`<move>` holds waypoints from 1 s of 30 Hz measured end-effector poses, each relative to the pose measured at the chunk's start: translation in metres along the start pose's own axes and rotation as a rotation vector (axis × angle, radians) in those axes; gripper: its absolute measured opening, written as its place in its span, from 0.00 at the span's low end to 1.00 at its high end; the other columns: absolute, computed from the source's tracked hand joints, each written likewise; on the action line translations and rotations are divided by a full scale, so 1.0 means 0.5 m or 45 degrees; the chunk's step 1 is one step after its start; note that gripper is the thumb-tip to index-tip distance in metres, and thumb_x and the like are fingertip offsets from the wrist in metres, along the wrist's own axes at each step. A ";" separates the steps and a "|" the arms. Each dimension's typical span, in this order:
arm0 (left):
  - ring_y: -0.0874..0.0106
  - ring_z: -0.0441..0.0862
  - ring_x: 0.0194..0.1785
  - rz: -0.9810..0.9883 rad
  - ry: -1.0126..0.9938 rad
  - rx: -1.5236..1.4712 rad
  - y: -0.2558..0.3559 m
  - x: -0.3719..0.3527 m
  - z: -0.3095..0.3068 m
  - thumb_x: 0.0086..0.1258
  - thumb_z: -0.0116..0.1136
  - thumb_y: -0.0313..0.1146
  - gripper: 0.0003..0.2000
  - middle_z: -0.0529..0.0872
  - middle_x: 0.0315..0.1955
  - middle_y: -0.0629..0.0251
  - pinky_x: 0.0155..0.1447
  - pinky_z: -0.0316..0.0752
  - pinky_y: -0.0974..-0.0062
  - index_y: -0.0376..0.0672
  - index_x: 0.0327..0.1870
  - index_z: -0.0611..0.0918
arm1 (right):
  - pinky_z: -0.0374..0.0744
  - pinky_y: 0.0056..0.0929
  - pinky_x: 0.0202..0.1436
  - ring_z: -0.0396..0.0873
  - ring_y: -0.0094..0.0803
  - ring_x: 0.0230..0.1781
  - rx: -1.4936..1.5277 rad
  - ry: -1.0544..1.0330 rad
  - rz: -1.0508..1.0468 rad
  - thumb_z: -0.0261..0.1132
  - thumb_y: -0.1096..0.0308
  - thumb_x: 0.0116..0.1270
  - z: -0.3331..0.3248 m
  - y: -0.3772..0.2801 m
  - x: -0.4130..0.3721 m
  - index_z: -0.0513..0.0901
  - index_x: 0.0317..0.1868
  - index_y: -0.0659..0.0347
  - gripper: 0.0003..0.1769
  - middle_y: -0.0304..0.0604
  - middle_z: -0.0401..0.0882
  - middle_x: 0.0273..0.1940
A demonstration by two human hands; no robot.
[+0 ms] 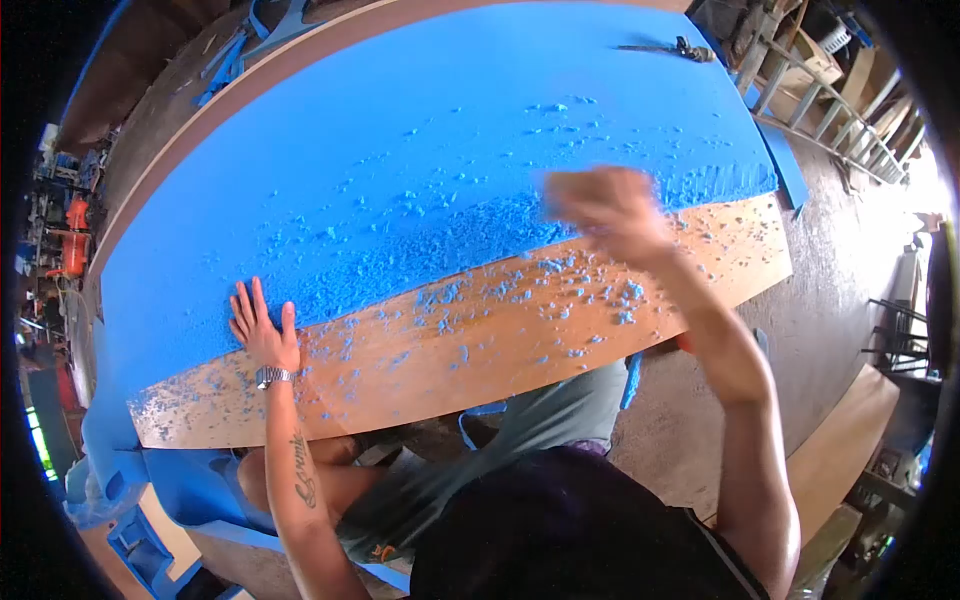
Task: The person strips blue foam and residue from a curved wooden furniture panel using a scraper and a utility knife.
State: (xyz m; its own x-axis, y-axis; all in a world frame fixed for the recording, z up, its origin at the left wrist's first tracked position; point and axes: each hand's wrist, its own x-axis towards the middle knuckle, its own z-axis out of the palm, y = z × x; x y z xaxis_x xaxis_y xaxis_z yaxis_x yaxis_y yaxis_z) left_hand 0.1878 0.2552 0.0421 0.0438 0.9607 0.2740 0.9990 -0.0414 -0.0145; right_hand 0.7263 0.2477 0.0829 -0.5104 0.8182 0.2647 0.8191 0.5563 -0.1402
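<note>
A large blue foam sheet [330,130] lies on a wooden board [450,345], whose brown surface shows along the near side. My left hand [263,330] rests flat near the foam's edge, fingers spread, a metal watch on the wrist. Over the right part of that edge is my right hand [610,210], smeared by motion. Its fingers are bent, but whether they hold anything cannot be made out. Along the edge the foam is rough and torn, with blue crumbs [470,228] scattered over both foam and wood.
A thin dark tool with a bulky end [690,48] lies on the foam's far right corner. Beyond it leans a metal ladder [825,115]. Blue foam offcuts [140,545] lie at lower left, and a brown panel [845,450] is on the floor at right.
</note>
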 end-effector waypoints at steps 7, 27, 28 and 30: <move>0.56 0.48 0.75 0.020 0.064 -0.017 -0.007 0.002 0.027 0.70 0.40 0.60 0.33 0.54 0.73 0.63 0.73 0.40 0.48 0.53 0.72 0.60 | 0.71 0.46 0.54 0.73 0.45 0.51 0.303 -0.403 0.144 0.54 0.56 0.68 0.013 -0.167 0.163 0.76 0.58 0.34 0.18 0.43 0.77 0.50; 0.52 0.46 0.75 0.445 0.044 -0.387 0.285 0.078 -0.004 0.67 0.39 0.65 0.37 0.52 0.73 0.56 0.71 0.37 0.41 0.51 0.72 0.60 | 0.63 0.43 0.58 0.64 0.39 0.58 -0.437 0.165 0.492 0.58 0.58 0.64 -0.134 0.206 -0.257 0.75 0.59 0.31 0.21 0.37 0.73 0.55; 0.52 0.47 0.75 0.492 0.015 -0.348 0.332 0.086 -0.004 0.66 0.39 0.66 0.38 0.52 0.73 0.56 0.72 0.37 0.42 0.51 0.72 0.60 | 0.64 0.44 0.59 0.64 0.40 0.58 -0.341 0.044 0.462 0.58 0.56 0.65 -0.109 0.194 -0.219 0.75 0.58 0.30 0.20 0.38 0.73 0.55; 0.52 0.48 0.75 0.531 -0.052 -0.124 0.404 0.088 -0.017 0.65 0.39 0.67 0.38 0.53 0.72 0.56 0.72 0.38 0.43 0.51 0.72 0.60 | 0.65 0.48 0.58 0.65 0.43 0.57 -0.193 0.034 0.326 0.57 0.54 0.66 -0.059 0.123 -0.135 0.76 0.57 0.30 0.18 0.40 0.71 0.55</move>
State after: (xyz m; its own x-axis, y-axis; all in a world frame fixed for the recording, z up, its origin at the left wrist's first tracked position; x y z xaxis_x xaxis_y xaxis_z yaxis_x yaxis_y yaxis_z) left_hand 0.3914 0.2868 0.0596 0.4456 0.8663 0.2257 0.8916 -0.4522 -0.0246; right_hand 0.8190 0.2226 0.0844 -0.2767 0.9240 0.2640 0.9511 0.3026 -0.0623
